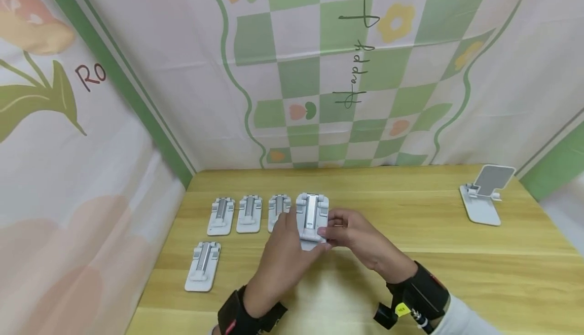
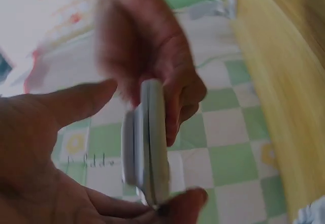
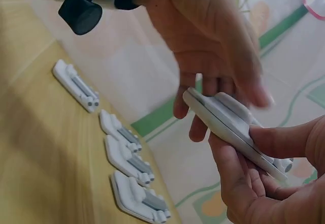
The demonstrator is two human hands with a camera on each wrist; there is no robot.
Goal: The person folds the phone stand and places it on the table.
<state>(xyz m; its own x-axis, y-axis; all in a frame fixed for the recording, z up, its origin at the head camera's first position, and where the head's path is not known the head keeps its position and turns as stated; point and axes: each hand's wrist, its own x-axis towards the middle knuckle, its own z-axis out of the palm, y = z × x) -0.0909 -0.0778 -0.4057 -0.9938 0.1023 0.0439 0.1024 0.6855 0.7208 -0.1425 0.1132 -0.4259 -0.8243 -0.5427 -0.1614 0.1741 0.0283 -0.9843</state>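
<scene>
A folded white phone stand (image 1: 312,218) is held up over the table, its grey hinge arm facing upward. My right hand (image 1: 353,236) pinches its right edge between thumb and fingers, which shows closely in the right wrist view. On the other side is my left hand (image 1: 283,251). Its fingers lie against the back of the stand, while its thumb (image 2: 84,102) stands away from the stand in the left wrist view. Just behind the left hand, a similar folded stand (image 1: 279,204) lies partly hidden.
More folded stands lie on the wooden table (image 1: 388,193): two at the back left (image 1: 221,216) (image 1: 249,213) and one nearer the front left (image 1: 203,266). An unfolded phone stand (image 1: 485,198) stands at the far right. A patterned cloth (image 1: 296,76) hangs behind the table.
</scene>
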